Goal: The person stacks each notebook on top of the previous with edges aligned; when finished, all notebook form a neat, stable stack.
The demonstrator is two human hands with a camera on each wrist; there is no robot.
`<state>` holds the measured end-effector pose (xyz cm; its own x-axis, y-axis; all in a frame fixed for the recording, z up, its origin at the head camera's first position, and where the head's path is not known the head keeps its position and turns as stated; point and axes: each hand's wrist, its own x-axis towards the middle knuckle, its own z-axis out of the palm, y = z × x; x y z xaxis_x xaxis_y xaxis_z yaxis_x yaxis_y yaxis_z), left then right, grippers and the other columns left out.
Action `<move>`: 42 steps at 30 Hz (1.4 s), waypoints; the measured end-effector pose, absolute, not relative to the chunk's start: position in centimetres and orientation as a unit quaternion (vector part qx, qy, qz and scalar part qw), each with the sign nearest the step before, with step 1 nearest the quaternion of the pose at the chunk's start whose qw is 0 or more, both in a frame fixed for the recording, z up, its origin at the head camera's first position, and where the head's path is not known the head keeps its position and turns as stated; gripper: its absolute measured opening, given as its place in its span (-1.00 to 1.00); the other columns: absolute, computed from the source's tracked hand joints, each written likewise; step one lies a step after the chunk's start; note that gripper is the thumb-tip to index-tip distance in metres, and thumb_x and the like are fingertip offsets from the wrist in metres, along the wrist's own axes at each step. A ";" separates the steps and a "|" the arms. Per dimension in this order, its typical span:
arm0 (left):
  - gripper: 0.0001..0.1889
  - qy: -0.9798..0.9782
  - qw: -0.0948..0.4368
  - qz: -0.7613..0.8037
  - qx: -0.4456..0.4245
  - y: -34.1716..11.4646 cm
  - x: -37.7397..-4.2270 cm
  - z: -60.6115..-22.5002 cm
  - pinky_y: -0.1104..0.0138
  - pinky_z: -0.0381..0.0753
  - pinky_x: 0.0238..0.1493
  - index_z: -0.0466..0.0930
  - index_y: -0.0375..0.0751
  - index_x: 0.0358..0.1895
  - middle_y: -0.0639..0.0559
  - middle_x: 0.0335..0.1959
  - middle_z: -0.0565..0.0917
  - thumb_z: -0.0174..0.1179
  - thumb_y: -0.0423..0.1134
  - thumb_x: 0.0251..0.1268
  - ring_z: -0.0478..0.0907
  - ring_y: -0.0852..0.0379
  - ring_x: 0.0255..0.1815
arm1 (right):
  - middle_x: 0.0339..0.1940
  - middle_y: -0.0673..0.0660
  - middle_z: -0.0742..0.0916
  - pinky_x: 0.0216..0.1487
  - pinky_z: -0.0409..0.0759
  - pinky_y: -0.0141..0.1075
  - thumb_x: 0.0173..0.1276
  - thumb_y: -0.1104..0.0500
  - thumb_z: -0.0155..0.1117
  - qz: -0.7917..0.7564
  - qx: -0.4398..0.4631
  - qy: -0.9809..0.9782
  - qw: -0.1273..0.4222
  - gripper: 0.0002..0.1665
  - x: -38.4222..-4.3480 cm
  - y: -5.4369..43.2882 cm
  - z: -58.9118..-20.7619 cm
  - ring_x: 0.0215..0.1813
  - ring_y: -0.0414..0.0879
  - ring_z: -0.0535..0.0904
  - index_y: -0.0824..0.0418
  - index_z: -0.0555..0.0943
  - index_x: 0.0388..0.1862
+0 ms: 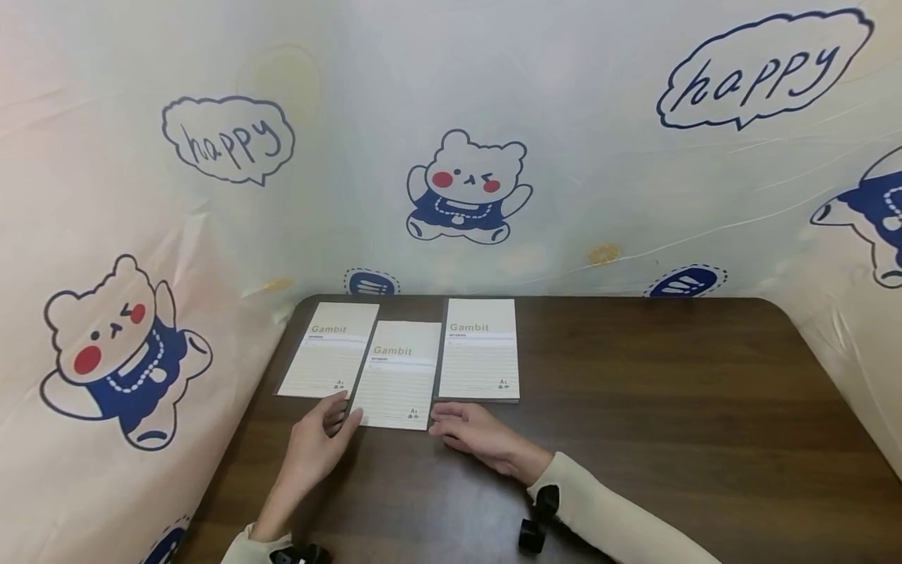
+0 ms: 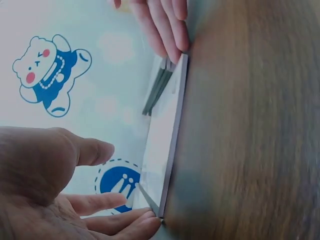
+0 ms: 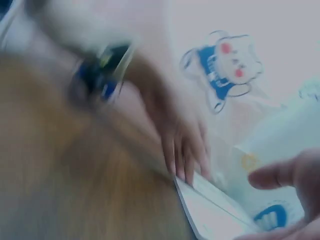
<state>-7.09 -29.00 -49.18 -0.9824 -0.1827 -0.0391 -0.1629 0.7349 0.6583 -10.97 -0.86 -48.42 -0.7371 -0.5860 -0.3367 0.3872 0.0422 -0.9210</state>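
Observation:
Three white notepads printed "Gambit" lie on the brown table in the head view. The middle notepad [image 1: 396,376] sits slightly nearer than the left notepad [image 1: 329,352] and the right notepad [image 1: 481,352]. My left hand [image 1: 317,442] is at the middle notepad's left edge, thumb by its lower left corner, fingers loosely bent. At its lower right corner rests my right hand [image 1: 486,439], fingers extended and relaxed. In the left wrist view, fingertips of both hands meet opposite ends of the notepad [image 2: 167,140]. Neither hand grips anything.
The right notepad looks thicker, with dark layers [image 2: 157,90] at its side in the left wrist view. A patterned curtain [image 1: 592,196] with bears and "happy" bubbles borders the table [image 1: 655,423] behind and at the sides. Black wrist devices [image 1: 539,521] sit on the sleeves.

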 end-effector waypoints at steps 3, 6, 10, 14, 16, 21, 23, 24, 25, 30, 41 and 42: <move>-0.38 -0.926 0.008 -0.365 0.100 -28.8 -7.1 -49.0 0.02 0.73 0.19 0.43 -0.33 0.46 -0.42 0.25 0.66 0.26 -0.03 0.52 0.69 -0.27 0.23 | 0.60 0.49 0.35 0.68 0.20 0.13 0.49 0.28 0.16 -0.743 -0.012 0.547 0.385 -0.21 -10.9 -0.9 -48.2 0.64 0.27 0.28 0.57 0.16 0.58; -0.39 -0.917 0.010 -0.384 0.110 -28.8 -7.3 -49.0 0.05 0.72 0.20 0.44 -0.33 0.46 -0.40 0.25 0.67 0.31 -0.09 0.49 0.69 -0.25 0.23 | 0.60 0.52 0.32 0.70 0.16 0.13 0.54 0.29 0.08 -0.775 0.027 0.503 0.382 -0.25 -10.9 -1.1 -48.5 0.65 0.29 0.26 0.57 0.12 0.59; -0.40 -0.906 0.011 -0.403 0.127 -29.1 -7.5 -49.0 0.15 0.76 0.13 0.45 -0.35 0.44 -0.40 0.23 0.68 0.34 -0.17 0.45 0.70 -0.25 0.20 | 0.60 0.56 0.30 0.71 0.15 0.12 0.59 0.29 0.01 -0.800 0.059 0.468 0.372 -0.28 -11.1 -1.5 -49.2 0.66 0.34 0.22 0.59 0.08 0.58; -0.45 -0.893 0.000 -0.425 0.149 -29.5 -7.7 -49.3 0.46 0.67 -0.07 0.48 -0.36 0.43 -0.39 0.23 0.68 0.31 -0.22 0.47 0.68 -0.22 0.20 | 0.51 0.55 0.44 0.66 0.26 0.10 0.56 0.32 0.08 -0.796 0.064 0.489 0.351 -0.30 -11.2 -2.2 -50.1 0.55 0.27 0.43 0.61 0.16 0.55; -0.48 -0.883 -0.002 -0.439 0.163 -29.8 -7.8 -49.5 0.57 0.58 -0.13 0.50 -0.36 0.42 -0.38 0.24 0.68 0.29 -0.25 0.48 0.66 -0.17 0.20 | 0.40 0.50 0.57 0.60 0.38 0.06 0.53 0.32 0.16 -0.786 0.056 0.516 0.336 -0.33 -11.2 -2.6 -50.4 0.40 0.14 0.59 0.59 0.27 0.50; -0.52 -0.864 -0.016 -0.467 0.188 -30.2 -8.2 -49.5 0.60 0.54 -0.17 0.52 -0.37 0.40 -0.33 0.20 0.68 0.25 -0.32 0.48 0.64 0.06 0.07 | 0.10 0.38 0.76 0.35 0.66 -0.05 0.43 0.39 0.28 -0.773 0.033 0.561 0.293 -0.40 -11.4 -3.1 -50.9 0.05 -0.11 0.71 0.58 0.43 0.40; -0.53 -0.861 -0.030 -0.472 0.186 -30.3 -8.3 -49.4 0.54 0.55 -0.19 0.54 -0.39 0.38 -0.32 0.15 0.68 0.24 -0.33 0.48 0.60 0.14 -0.02 | 0.02 0.32 0.77 0.25 0.72 -0.10 0.39 0.44 0.29 -0.775 0.031 0.565 0.281 -0.39 -11.5 -3.2 -51.0 -0.02 -0.11 0.73 0.60 0.43 0.38; -0.54 -0.861 -0.039 -0.474 0.182 -30.4 -8.4 -49.3 0.51 0.55 -0.19 0.54 -0.41 0.37 -0.32 0.12 0.67 0.24 -0.33 0.48 0.59 0.17 -0.05 | -0.01 0.31 0.77 0.20 0.75 -0.13 0.36 0.46 0.30 -0.777 0.031 0.565 0.276 -0.39 -11.5 -3.3 -51.1 -0.05 -0.11 0.74 0.61 0.44 0.37; -0.54 -0.860 -0.047 -0.476 0.178 -30.5 -8.4 -49.2 0.50 0.57 -0.19 0.54 -0.43 0.37 -0.31 0.09 0.66 0.25 -0.33 0.47 0.59 0.19 -0.09 | -0.03 0.30 0.77 0.16 0.77 -0.15 0.35 0.47 0.31 -0.778 0.031 0.565 0.273 -0.39 -11.5 -3.4 -51.3 -0.07 -0.12 0.74 0.61 0.45 0.36; -0.53 -0.850 -0.069 -0.495 0.167 -30.8 -7.8 -48.5 0.45 0.70 -0.15 0.51 -0.48 0.36 -0.31 0.09 0.63 0.25 -0.37 0.46 0.62 0.23 -0.16 | 0.03 0.39 0.76 0.00 0.81 -0.23 0.30 0.52 0.33 -0.780 0.024 0.565 0.267 -0.45 -11.3 -3.7 -52.1 -0.13 -0.12 0.75 0.61 0.49 0.28; -0.50 -0.859 -0.060 -0.485 0.156 -31.1 -6.5 -45.7 0.43 0.73 -0.09 0.50 -0.39 0.39 -0.29 0.15 0.61 0.29 -0.32 0.45 0.67 0.21 -0.08 | 0.02 0.36 0.75 -0.02 0.81 -0.23 0.29 0.55 0.33 -0.794 0.010 0.545 0.267 -0.45 -10.4 -3.9 -51.9 -0.14 -0.11 0.75 0.61 0.49 0.26; -0.50 -0.859 -0.060 -0.482 0.158 -31.1 -6.3 -45.4 0.44 0.72 -0.08 0.50 -0.36 0.40 -0.27 0.16 0.61 0.29 -0.31 0.45 0.67 0.22 -0.08 | 0.01 0.35 0.75 -0.02 0.81 -0.23 0.28 0.55 0.33 -0.796 0.008 0.543 0.268 -0.45 -10.3 -4.0 -51.7 -0.14 -0.11 0.75 0.61 0.49 0.26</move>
<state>-6.33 -31.12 -45.36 -0.9430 -0.2132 -0.2555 -0.3291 0.4847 0.8104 -10.34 -3.96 -51.72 -0.8564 -0.4170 -0.3044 0.4353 -0.2660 -0.8601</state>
